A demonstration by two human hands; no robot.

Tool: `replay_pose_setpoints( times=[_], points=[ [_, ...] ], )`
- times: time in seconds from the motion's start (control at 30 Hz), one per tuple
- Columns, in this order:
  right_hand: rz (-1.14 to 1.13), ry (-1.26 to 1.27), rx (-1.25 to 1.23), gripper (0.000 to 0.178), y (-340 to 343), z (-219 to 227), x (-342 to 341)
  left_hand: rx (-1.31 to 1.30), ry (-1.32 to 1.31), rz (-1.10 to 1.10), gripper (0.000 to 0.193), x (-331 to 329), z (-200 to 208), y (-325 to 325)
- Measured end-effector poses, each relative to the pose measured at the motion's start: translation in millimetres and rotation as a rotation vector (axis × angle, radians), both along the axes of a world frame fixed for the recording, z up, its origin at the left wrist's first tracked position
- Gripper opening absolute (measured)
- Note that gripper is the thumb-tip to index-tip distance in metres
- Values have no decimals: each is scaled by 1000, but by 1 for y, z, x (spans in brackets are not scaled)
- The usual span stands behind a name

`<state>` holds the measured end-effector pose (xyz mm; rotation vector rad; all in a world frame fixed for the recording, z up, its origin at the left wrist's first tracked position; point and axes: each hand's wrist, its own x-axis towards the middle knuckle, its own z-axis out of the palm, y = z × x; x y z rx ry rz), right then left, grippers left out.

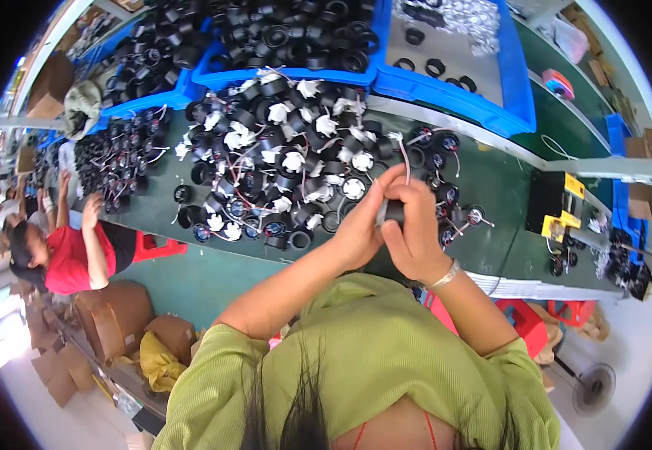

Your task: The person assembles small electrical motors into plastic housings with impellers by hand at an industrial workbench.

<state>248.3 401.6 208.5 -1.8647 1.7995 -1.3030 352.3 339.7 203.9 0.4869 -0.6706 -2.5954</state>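
Note:
Close to my chest, over the table's near edge, both hands hold one black cylindrical part (392, 213). My left hand (359, 229) wraps its left side, fingers closed. My right hand (420, 234) is closed round the other side, its thumb pressed against the near face. A thin pale wire (406, 159) with a small white plug rises beyond my fingertips, seemingly from this part; its joint is hidden. Just past my hands lies a heap of black ring-shaped parts (284, 180) with white pieces and wires. Right of my hands are several round black wired parts (447, 193).
Blue bins (446, 101) of black rings and clear plastic pieces line the far side of the green table (502, 225). A black and yellow device (558, 202) stands at right. Red stools (524, 326) are below. A person in a red top (74, 255) works at left.

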Motion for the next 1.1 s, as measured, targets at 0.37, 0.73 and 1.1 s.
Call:
replay_pose_setpoints(
  times=[0.37, 0.73, 1.1],
  points=[
    [-342, -381, 366, 26, 44, -57, -78, -1592, -1430, 432, 44, 75, -60, -252],
    [-567, -204, 466, 29, 44, -134, -182, -2041, -1246, 442, 39, -48, -10, -247],
    [-255, 207, 599, 65, -1, -178, -238, -1810, -909, -184, 40, -325, -107, -243]
  ],
)
